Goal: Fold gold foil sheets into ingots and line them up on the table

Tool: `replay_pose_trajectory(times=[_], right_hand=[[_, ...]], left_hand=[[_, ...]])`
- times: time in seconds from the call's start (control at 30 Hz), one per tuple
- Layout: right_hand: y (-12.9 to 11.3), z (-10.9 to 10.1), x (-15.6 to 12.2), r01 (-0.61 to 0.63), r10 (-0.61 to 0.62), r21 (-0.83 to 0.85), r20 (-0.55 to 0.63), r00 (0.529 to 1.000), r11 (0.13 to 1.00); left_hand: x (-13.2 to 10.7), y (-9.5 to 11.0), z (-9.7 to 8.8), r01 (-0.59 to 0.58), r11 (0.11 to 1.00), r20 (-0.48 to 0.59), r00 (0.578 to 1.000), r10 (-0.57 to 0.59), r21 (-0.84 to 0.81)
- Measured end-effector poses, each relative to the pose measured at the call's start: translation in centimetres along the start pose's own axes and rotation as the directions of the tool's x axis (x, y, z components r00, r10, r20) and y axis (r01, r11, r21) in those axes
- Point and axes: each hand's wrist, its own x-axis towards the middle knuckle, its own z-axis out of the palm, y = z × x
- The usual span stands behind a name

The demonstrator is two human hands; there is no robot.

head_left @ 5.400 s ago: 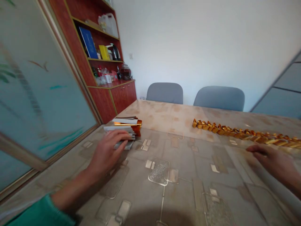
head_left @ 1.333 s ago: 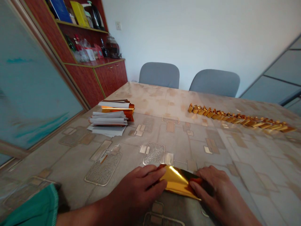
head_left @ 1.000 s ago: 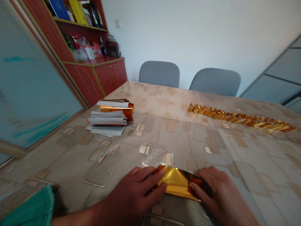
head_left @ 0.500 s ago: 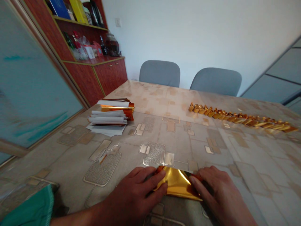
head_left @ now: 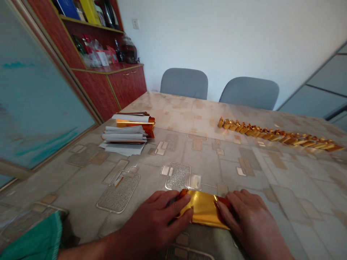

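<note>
A sheet of shiny gold foil paper [head_left: 204, 209], partly folded, lies on the near part of the table between my two hands. My left hand [head_left: 159, 218] grips its left end, with the thumb and index finger on the gold face. At the other end, my right hand [head_left: 248, 216] has its thumb on the foil and its fingers bent behind the far edge. An orange-tinted edge shows beside both hands. The underside of the foil is hidden.
A stack of white-backed gold foil sheets [head_left: 126, 135] lies at the left. Folded gold pieces [head_left: 276, 135] form a long row at the right. Two grey chairs [head_left: 184, 83] stand behind the patterned table [head_left: 206, 162]. A red-brown cabinet [head_left: 126, 85] is at the back left.
The far part of the foil has come down flatter, and its dark gap near the right thumb has closed. My right hand has shifted slightly; the left stays nearly still.
</note>
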Motion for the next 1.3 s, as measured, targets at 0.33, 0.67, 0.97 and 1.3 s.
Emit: replay_pose_trajectory(times=[0.33,0.67,0.97,1.3], right_hand=[[0.3,0.2,-0.1,-0.053,0.053,-0.005,0.023,0.998,0.999],[0.6,0.1,-0.2,-0.113,0.113,-0.026,-0.007,0.994,0.993],[0.4,0.3,-0.1,-0.154,0.154,-0.037,0.017,0.988,0.987],[-4.0,-1.4,-0.4,0.149,-0.151,-0.020,-0.168,0.974,0.989]], left_hand=[[-0.1,0.4,-0.5,0.030,0.999,0.032,0.999,-0.030,0.015],[0.6,0.7,-0.7,-0.034,0.998,0.110,0.993,0.040,-0.049],[1.1,0.9,-1.2,0.044,0.977,0.215,0.977,0.002,-0.210],[1.1,1.2,-1.0,0.057,0.986,0.248,0.969,-0.017,-0.157]])
